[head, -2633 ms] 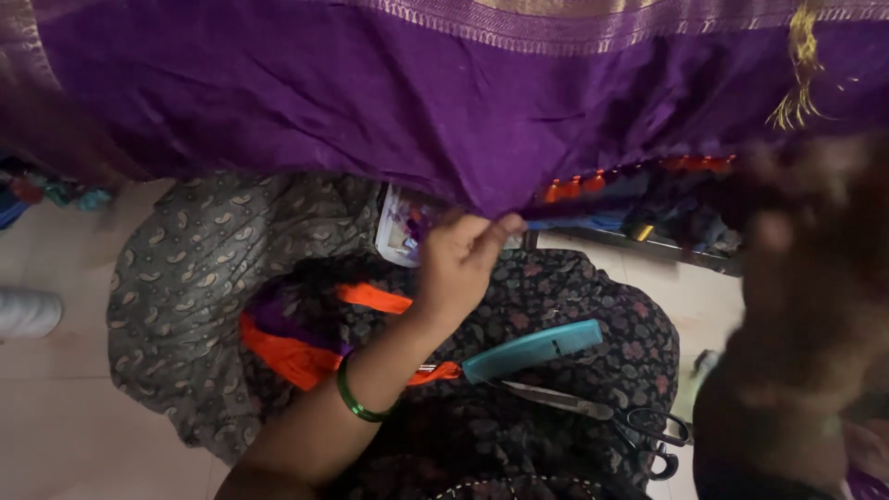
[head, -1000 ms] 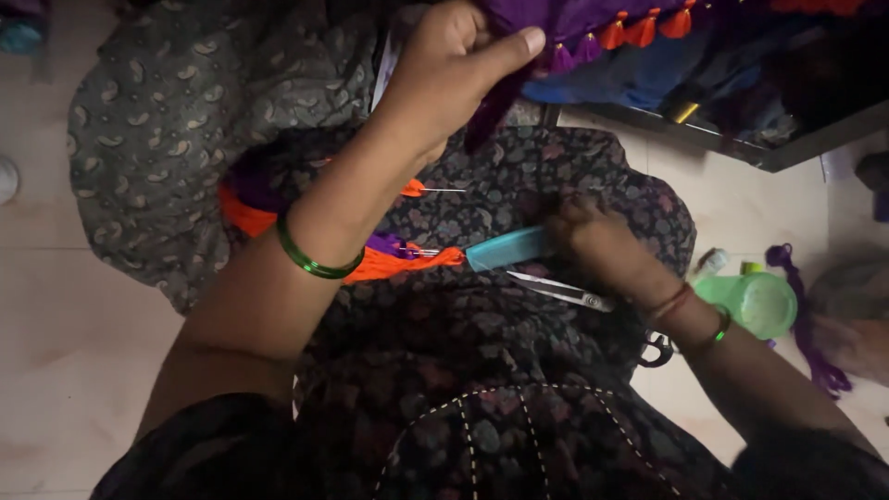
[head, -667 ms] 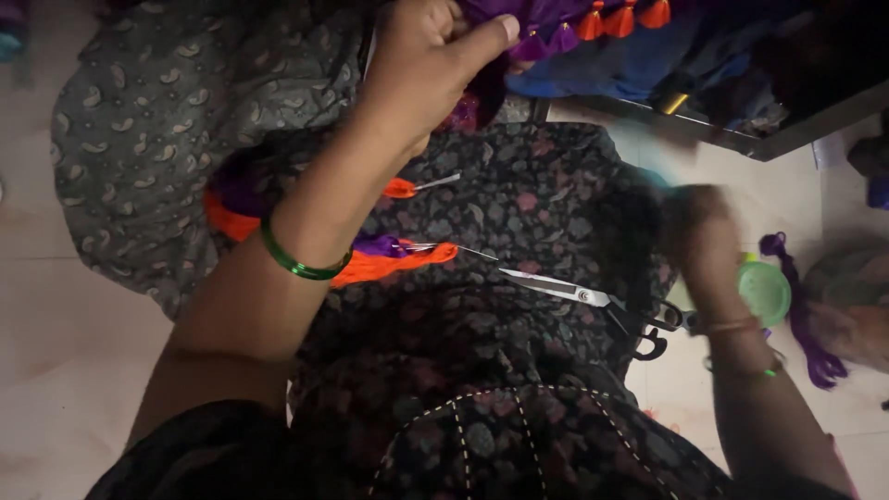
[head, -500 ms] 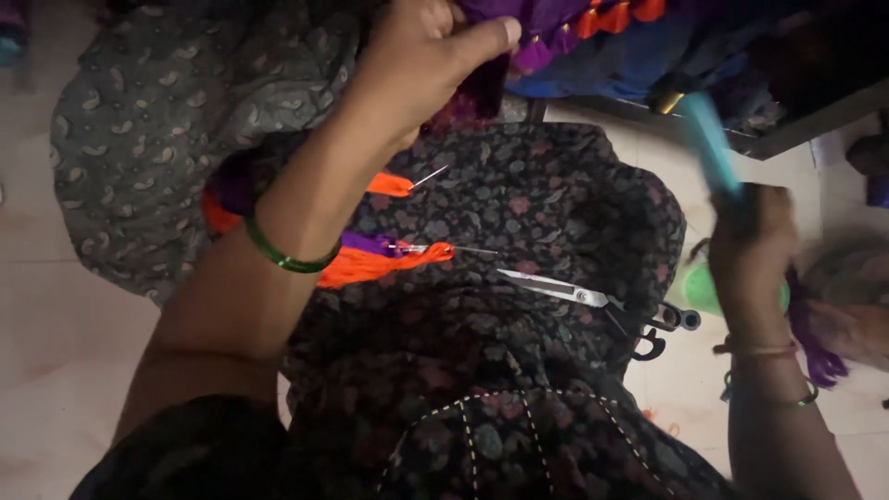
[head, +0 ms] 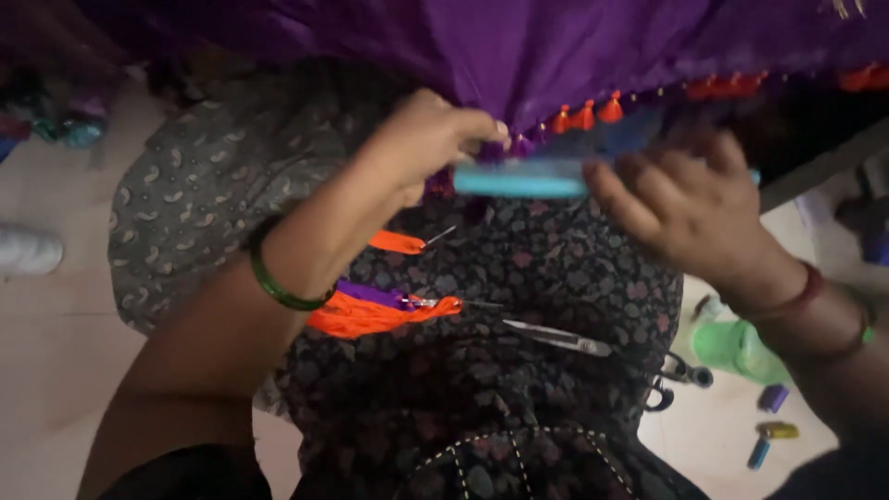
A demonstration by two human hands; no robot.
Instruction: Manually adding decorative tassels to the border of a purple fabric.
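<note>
Several orange tassels [head: 583, 118] already hang along the purple cloth's [head: 556, 56] hem, where our left hand [head: 421, 148] pinches the edge while our right hand [head: 690, 208] grips a blue comb [head: 519, 181] just below it, more hem apparently left.

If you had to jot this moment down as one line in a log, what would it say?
left hand: pinching purple cloth edge by orange tassels | right hand: holding teal comb at the edge | lap: scissors, orange thread
</note>
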